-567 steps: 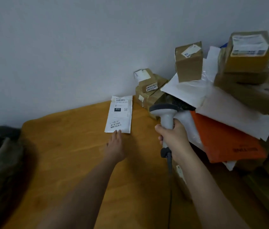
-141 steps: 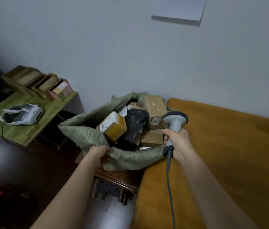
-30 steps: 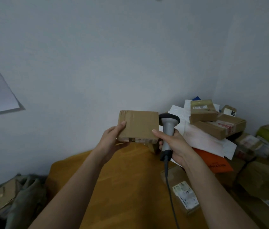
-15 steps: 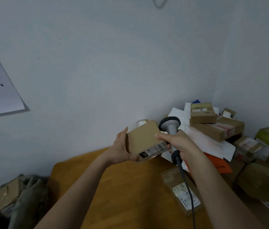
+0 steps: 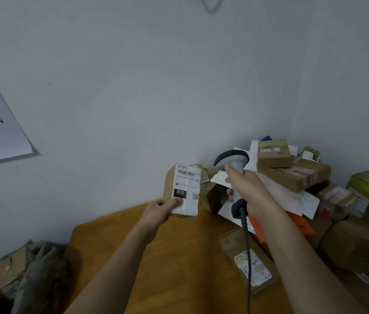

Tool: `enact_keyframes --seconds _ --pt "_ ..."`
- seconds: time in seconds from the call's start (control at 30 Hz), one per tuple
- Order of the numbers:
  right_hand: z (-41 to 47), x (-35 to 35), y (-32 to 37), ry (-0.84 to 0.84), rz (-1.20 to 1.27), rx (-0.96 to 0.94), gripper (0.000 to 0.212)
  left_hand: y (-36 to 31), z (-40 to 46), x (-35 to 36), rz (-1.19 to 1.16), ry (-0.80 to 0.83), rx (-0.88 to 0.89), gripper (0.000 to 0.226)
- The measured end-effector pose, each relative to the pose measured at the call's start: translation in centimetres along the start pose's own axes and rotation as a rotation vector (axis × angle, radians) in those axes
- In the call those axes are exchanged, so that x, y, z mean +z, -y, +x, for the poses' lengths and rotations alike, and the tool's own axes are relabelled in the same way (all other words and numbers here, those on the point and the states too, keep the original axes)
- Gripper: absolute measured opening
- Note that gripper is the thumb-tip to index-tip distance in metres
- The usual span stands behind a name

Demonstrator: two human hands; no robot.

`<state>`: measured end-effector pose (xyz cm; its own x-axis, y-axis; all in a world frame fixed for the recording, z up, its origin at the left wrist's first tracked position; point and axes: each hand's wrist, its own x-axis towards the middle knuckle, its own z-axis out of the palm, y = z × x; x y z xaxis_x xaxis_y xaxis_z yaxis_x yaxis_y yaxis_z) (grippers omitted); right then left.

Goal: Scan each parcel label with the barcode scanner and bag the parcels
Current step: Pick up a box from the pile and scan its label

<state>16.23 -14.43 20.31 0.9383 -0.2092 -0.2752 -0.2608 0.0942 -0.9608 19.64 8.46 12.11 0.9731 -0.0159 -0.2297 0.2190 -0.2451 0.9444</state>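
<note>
Now the left hand holds a small brown cardboard parcel upright above the orange-brown wooden table, thumb pressed on its white label under the black "010" patch. Just right of those fingers, the right hand grips the grey handheld barcode scanner, fingers wrapped round its handle, head above the knuckles.

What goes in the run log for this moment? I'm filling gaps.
stage: scanning | left hand: holds parcel, label facing camera | right hand: grips barcode scanner beside it | sack: lower left
</note>
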Motion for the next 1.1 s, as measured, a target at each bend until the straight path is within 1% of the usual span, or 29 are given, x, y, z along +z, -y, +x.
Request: enact_keyframes --seconds 0.07,0.13,0.27,0.4,0.6,0.77,0.93,1.1 --pt "-0.6 -0.2 0.9 0.075 -0.015 0.072 0.038 0.5 0.2 0.0 -0.097 -0.045 -0.063 0.043" --pt "-1.2 -0.2 1.3 0.107 -0.003 0.076 0.041 0.6 0.3 0.1 -0.174 -0.083 -0.098 0.04" --pt "-2.6 -0.2 2.0 0.178 -0.002 0.006 0.045 0.9 0.7 0.3 -0.263 -0.136 -0.132 0.039" --pt "-4.2 -0.3 3.3 0.246 0.001 -0.062 0.042 1.2 1.1 0.7 -0.302 -0.161 -0.165 0.039" --pt "-5.8 0.0 4.6 0.247 -0.042 -0.161 0.037 1.3 1.2 1.1 -0.321 -0.207 -0.194 0.035" --pt "-6.5 -0.1 5.3 0.269 -0.039 -0.211 0.039 1.4 1.3 1.1 -0.335 -0.248 -0.21 0.04" --pt "-7.0 -0.7 5.5 0.294 -0.004 -0.224 0.037 1.6 1.6 1.0 -0.323 -0.282 -0.242 0.045" --pt "-7.1 -1.4 5.6 0.307 -0.002 -0.231 0.041 1.8 2.0 1.0 -0.317 -0.301 -0.267 0.054"
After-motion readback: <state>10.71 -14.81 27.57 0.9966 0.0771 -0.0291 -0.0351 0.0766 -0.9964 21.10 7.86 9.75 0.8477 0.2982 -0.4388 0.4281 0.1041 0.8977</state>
